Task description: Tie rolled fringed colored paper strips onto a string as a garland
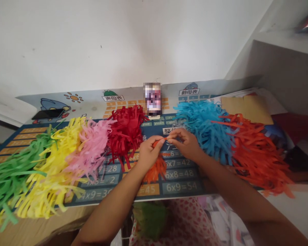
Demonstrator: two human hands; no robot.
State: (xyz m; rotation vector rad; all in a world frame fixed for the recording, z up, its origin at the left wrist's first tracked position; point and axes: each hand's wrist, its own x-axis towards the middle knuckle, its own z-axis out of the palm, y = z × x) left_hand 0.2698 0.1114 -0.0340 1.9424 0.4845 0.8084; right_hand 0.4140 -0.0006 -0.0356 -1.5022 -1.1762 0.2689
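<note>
Head view: bench [181, 186] carries coloured fringe bunches [127, 131]; mid-bench, left hand [149, 149] pinches orange tassel [156, 169] by its twisted top, right hand [186, 142] pinches the tip. Should be light, soft, tearable; hold twist, not strands. Count: six bunches, one tassel.

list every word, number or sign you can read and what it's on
All on the mat:
"声母表", left label
"韵母表", right label
"整", middle label, partly covered
"yue"
"yuan"
"7=28", start covered
"4x9=3", end covered
"=45", start covered
"x7=42", first digit unclear
"6x8=48"
"6x9=54"
Too small, blurred or hidden: most other tiles. The upright screen is pixelated, unreadable.
</note>
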